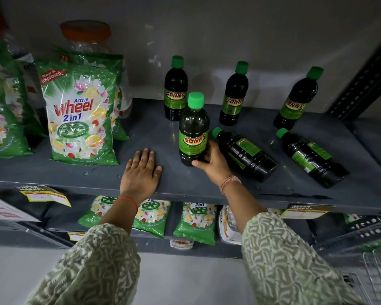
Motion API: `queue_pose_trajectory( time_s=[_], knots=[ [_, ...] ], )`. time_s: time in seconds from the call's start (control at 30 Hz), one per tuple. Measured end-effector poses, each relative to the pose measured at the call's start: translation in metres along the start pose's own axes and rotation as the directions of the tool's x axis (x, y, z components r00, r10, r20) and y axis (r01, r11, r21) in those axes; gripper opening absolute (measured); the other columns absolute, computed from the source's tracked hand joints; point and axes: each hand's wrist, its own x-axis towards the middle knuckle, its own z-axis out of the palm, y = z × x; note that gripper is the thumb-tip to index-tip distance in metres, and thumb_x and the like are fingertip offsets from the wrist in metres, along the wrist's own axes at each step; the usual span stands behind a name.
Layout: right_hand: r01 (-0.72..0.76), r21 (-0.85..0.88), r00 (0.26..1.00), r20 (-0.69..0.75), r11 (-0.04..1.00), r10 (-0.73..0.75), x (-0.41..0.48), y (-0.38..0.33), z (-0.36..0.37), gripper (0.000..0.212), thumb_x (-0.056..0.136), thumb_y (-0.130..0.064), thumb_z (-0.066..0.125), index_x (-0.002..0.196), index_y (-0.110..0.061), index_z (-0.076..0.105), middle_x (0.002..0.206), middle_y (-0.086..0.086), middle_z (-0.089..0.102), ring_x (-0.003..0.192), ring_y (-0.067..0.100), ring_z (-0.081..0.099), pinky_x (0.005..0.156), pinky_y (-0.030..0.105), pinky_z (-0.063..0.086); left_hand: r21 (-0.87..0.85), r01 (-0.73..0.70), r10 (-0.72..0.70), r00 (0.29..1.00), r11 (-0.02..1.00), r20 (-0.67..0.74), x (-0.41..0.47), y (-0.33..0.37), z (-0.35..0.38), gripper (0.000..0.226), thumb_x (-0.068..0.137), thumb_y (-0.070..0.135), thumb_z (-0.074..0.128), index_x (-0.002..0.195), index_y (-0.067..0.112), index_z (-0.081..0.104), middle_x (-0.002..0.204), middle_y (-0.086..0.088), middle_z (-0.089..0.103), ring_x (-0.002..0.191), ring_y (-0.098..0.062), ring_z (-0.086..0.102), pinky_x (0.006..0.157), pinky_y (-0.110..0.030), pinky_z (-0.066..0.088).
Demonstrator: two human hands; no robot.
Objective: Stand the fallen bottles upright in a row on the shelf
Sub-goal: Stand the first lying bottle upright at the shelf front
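Observation:
My right hand (211,161) grips the base of a dark bottle with a green cap (193,130), which stands upright near the front of the grey shelf (154,133). Three like bottles stand upright along the back: one behind it (176,89), one in the middle (234,95) and one at the right (298,100). Two bottles lie on their sides, caps pointing back left: one just right of my hand (244,154), the other farther right (310,157). My left hand (141,171) rests flat, palm down, on the shelf's front edge.
Green detergent packs (81,115) stand at the shelf's left, with a clear jar with an orange lid (86,38) behind them. More packs (195,221) lie on the lower shelf. A perforated upright post (365,80) bounds the right. A wire basket (378,276) sits at the bottom right.

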Motion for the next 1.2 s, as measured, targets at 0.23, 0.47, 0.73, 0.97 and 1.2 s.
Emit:
queue_pose_trajectory(
  time_s=[0.23,0.47,0.73,0.97,1.2],
  knots=[
    [0.050,-0.131,0.988,-0.139,0.990,-0.069,-0.007,-0.011,0.009,0.074,0.061,-0.009,0.083,0.124,-0.005,0.044,0.125,0.016,0.058,0.113,0.024,0.054,0.090,0.025,0.039,0.006,-0.007,0.007,1.000,1.000,-0.005,0.000,-0.001,0.001,0.055,0.098,0.036,0.021,0.146,0.013,0.006,0.158,-0.005,0.002,0.146,-0.022,-0.001,0.118,-0.036,0.001],
    [0.030,-0.158,0.984,-0.170,0.987,-0.057,-0.009,-0.014,0.012,0.064,0.063,-0.010,0.082,0.118,-0.005,0.049,0.122,0.016,0.060,0.111,0.027,0.057,0.087,0.025,0.040,0.015,-0.012,0.013,1.000,1.000,-0.015,0.002,-0.002,0.003,0.056,0.098,0.036,0.021,0.146,0.013,0.007,0.158,-0.006,0.003,0.146,-0.023,0.000,0.118,-0.037,0.002],
    [0.044,-0.191,0.986,-0.152,0.981,-0.074,-0.037,-0.010,0.013,0.060,0.064,-0.013,0.081,0.116,-0.008,0.050,0.119,0.014,0.062,0.111,0.026,0.057,0.088,0.026,0.041,0.009,-0.014,0.014,1.000,1.000,-0.005,0.001,-0.002,0.001,0.056,0.098,0.036,0.022,0.146,0.013,0.007,0.158,-0.006,0.004,0.146,-0.023,0.001,0.119,-0.037,0.003],
    [0.063,-0.233,0.986,-0.137,0.970,-0.097,-0.074,0.001,0.014,0.066,0.063,-0.017,0.081,0.119,-0.008,0.048,0.118,0.014,0.062,0.111,0.026,0.056,0.089,0.026,0.041,-0.008,-0.017,0.017,1.000,1.000,0.015,-0.001,-0.001,-0.001,0.056,0.098,0.036,0.021,0.146,0.012,0.008,0.158,-0.007,0.004,0.145,-0.025,0.001,0.119,-0.038,0.003],
    [0.046,-0.214,0.988,-0.133,0.976,-0.076,-0.100,-0.011,0.002,0.100,0.062,-0.033,0.082,0.142,-0.015,0.024,0.147,0.011,0.035,0.137,0.025,0.029,0.113,0.037,0.027,-0.024,-0.040,0.041,0.998,0.999,0.044,-0.004,0.002,-0.003,0.055,0.098,0.033,0.023,0.146,0.010,0.009,0.158,-0.008,0.005,0.145,-0.026,0.000,0.119,-0.039,0.004]
  ],
)
